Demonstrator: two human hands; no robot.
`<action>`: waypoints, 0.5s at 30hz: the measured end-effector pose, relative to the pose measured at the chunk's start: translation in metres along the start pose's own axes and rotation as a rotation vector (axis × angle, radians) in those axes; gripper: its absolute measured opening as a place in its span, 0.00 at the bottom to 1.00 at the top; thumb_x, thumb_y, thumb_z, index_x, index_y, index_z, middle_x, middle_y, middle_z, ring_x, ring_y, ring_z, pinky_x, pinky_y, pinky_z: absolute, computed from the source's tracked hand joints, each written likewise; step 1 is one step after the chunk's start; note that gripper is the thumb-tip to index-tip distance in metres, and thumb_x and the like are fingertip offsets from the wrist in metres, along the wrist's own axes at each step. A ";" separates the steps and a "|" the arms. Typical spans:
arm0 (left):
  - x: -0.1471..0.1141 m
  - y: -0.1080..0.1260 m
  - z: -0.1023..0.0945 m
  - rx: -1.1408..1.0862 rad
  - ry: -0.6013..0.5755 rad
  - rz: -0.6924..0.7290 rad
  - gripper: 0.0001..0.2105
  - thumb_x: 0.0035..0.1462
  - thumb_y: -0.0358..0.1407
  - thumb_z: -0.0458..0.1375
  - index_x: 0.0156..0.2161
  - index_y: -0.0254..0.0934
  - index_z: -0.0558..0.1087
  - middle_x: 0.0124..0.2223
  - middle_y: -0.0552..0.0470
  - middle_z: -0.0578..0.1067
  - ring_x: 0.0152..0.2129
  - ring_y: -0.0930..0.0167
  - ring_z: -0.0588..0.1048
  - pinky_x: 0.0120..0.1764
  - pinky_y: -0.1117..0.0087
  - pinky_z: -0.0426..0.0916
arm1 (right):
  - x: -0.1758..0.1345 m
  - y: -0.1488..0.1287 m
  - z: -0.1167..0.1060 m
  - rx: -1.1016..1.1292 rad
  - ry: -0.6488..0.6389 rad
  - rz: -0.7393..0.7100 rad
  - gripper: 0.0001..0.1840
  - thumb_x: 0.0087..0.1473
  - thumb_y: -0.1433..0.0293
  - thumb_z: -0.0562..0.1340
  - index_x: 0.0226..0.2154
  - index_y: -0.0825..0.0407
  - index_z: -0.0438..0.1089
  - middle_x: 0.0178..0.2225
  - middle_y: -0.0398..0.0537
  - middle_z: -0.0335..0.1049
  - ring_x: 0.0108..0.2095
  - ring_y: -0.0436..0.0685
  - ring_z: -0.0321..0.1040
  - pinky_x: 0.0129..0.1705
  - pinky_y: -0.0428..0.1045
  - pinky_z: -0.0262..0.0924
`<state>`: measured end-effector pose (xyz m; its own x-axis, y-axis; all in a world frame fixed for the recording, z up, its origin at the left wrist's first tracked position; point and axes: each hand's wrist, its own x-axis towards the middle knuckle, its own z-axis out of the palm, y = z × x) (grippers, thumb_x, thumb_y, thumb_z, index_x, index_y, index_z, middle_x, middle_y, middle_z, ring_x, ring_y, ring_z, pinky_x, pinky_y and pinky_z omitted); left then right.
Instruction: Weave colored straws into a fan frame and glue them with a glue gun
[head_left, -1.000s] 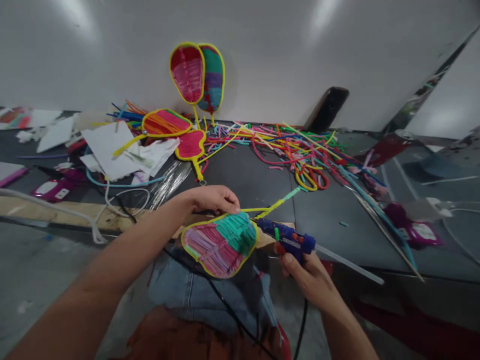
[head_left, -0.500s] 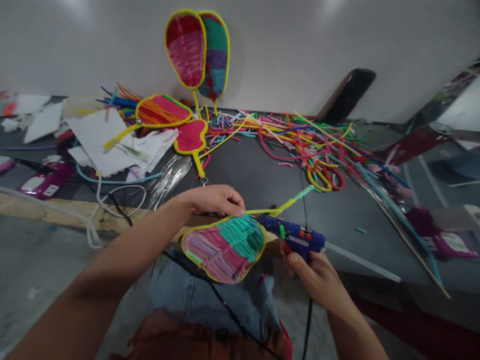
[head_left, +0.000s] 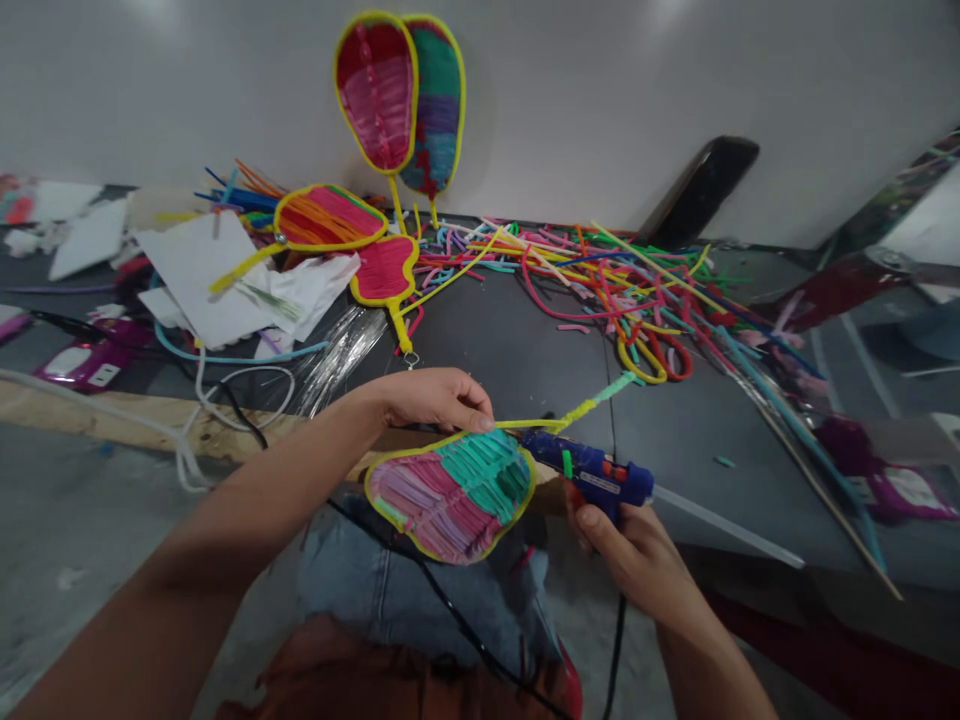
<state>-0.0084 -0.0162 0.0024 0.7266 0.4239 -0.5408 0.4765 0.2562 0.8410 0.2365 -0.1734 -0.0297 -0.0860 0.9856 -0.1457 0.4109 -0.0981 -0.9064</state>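
Note:
My left hand (head_left: 450,400) pinches the upper yellow edge of a pipe-cleaner paddle (head_left: 457,495), filled with teal, pink and purple strands. Its handle, wound in yellow and light green, points up to the right. Wrapped around the grip of a blue hot glue gun (head_left: 596,475) is my right hand (head_left: 626,545). The gun's nozzle points left and is at the paddle's upper right edge, beside the yellow pipe cleaner; I cannot tell whether it touches. A clear glue stick (head_left: 727,525) sticks out of the gun's back end.
Loose pipe cleaners (head_left: 555,260) pile along the wall, with scissors (head_left: 652,358) at their front. Finished-looking yellow-rimmed paddles (head_left: 375,95) lean on the wall; others (head_left: 330,218) lie by white papers (head_left: 202,275). A black phone (head_left: 701,190) leans there too. A black cord (head_left: 465,630) crosses my lap.
Hardly anything differs: the whole view has shifted slightly. Both hands keep their hold, and the glue gun's nozzle stays at the paddle's edge.

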 end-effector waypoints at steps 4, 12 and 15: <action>0.000 0.001 0.000 -0.006 -0.003 -0.002 0.14 0.45 0.44 0.66 0.29 0.33 0.75 0.23 0.55 0.70 0.20 0.77 0.65 0.26 0.75 0.59 | -0.001 -0.002 -0.001 -0.023 0.026 -0.013 0.27 0.54 0.47 0.56 0.17 0.50 0.64 0.17 0.45 0.64 0.20 0.52 0.62 0.22 0.46 0.62; -0.002 0.002 0.001 -0.017 0.000 -0.009 0.14 0.45 0.44 0.66 0.29 0.34 0.75 0.23 0.56 0.71 0.20 0.77 0.66 0.27 0.75 0.60 | -0.001 -0.005 -0.002 0.032 0.014 0.011 0.24 0.53 0.47 0.57 0.25 0.51 0.69 0.17 0.43 0.63 0.19 0.52 0.60 0.20 0.46 0.60; -0.003 -0.001 0.001 -0.055 0.003 -0.019 0.14 0.45 0.45 0.66 0.29 0.34 0.75 0.24 0.56 0.72 0.20 0.77 0.67 0.28 0.75 0.61 | -0.005 0.001 -0.010 0.069 0.021 0.002 0.24 0.54 0.48 0.56 0.29 0.51 0.70 0.17 0.42 0.62 0.18 0.53 0.59 0.20 0.47 0.59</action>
<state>-0.0105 -0.0183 0.0025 0.7161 0.4215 -0.5564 0.4622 0.3111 0.8304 0.2465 -0.1773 -0.0256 -0.0656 0.9880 -0.1399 0.3478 -0.1087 -0.9312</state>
